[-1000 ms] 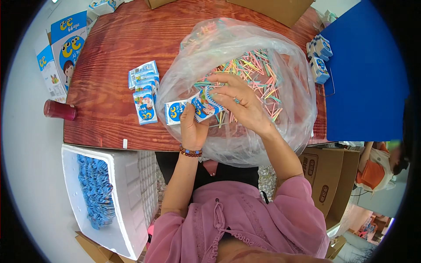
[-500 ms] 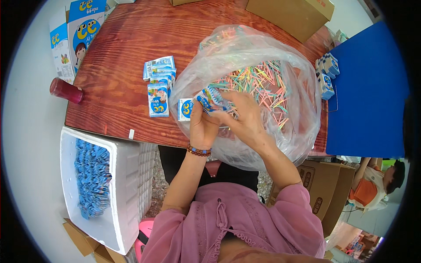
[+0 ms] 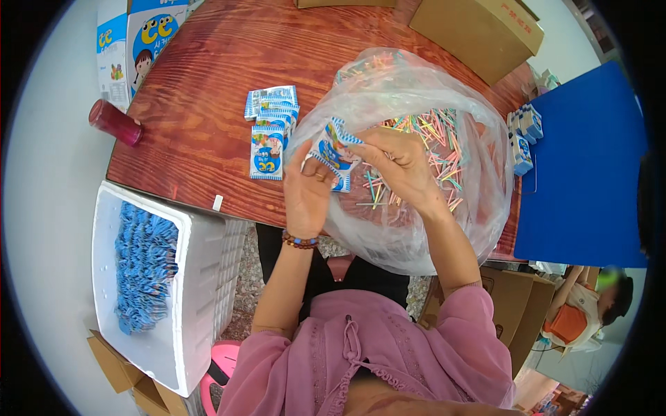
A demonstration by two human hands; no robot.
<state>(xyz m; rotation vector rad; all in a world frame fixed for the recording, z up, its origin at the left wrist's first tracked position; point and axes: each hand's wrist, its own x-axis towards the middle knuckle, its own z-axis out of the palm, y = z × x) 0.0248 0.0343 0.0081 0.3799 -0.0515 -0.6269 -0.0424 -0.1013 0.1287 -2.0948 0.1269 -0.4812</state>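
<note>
My right hand pinches the upper right edge of a small blue-and-white snack packet with a cartoon print. My left hand, a beaded bracelet on its wrist, is at the packet's lower left, fingers curled against it and thumb raised. Part of another such packet shows beneath; how it is held is hidden. Both hands are over the near left side of a large clear plastic bag holding many thin pastel sticks. Left of the bag lies an overlapping row of several matching packets.
A white foam box full of blue packets stands at the left. A red jar lies near the table's left edge. Cardboard boxes stand at the back. Stacked packets sit beside a blue panel; another person is beyond.
The packet has turned more face-up in my right hand's pinch. My left hand has opened out somewhat and its thumb has lifted from the packet. The whole view has shifted slightly.
</note>
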